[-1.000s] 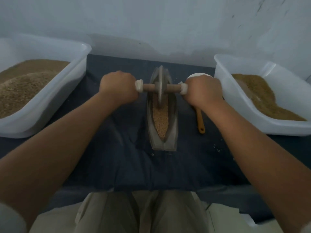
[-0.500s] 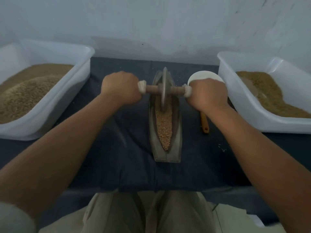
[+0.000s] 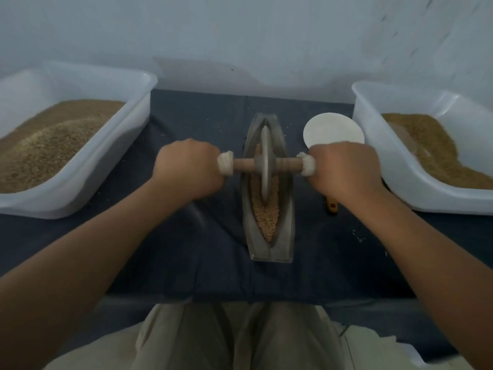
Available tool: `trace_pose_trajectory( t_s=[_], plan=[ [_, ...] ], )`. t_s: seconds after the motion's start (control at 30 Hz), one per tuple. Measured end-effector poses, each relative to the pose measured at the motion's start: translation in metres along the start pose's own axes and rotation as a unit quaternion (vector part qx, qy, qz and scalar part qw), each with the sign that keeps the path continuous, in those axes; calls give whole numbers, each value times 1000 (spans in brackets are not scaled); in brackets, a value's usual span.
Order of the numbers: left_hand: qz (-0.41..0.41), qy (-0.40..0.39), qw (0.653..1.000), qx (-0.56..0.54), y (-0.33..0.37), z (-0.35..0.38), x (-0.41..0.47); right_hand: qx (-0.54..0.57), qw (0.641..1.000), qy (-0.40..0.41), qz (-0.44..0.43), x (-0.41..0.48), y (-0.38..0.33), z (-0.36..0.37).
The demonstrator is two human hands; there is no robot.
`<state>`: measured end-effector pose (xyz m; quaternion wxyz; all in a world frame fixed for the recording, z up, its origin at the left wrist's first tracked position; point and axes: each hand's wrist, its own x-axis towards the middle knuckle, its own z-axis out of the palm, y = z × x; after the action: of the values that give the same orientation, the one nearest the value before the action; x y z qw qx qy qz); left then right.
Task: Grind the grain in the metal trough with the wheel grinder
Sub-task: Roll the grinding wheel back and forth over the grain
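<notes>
Fists clench the axle ends: my left hand [image 3: 188,169] and right hand [image 3: 344,169] hold the wheel grinder [image 3: 265,162] upright in the trough [image 3: 286,236] of grain [image 3: 265,217].

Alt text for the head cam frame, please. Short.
A person's left hand and right hand grip the two ends of a wheel grinder whose disc stands in the grain in a narrow metal trough on a dark cloth. A white left tub and right tub hold more grain; a round white dish lies beside the right tub.
</notes>
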<state>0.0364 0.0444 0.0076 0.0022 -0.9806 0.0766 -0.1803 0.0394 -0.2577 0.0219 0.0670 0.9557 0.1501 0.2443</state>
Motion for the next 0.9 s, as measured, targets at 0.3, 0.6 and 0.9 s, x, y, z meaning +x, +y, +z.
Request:
trace_pose_trajectory(
  t_s=[0.3,0.6,0.9],
  plan=[
    [-39,-73,996,-31,7,-6,23,-26,997,-70,21,40,2,-7],
    [65,29,996,62,5,-14,8,25,998,-24,54,-20,1,1],
    [-5,-43,999,-3,3,-6,32,26,996,-72,44,32,0,-1]
  ],
)
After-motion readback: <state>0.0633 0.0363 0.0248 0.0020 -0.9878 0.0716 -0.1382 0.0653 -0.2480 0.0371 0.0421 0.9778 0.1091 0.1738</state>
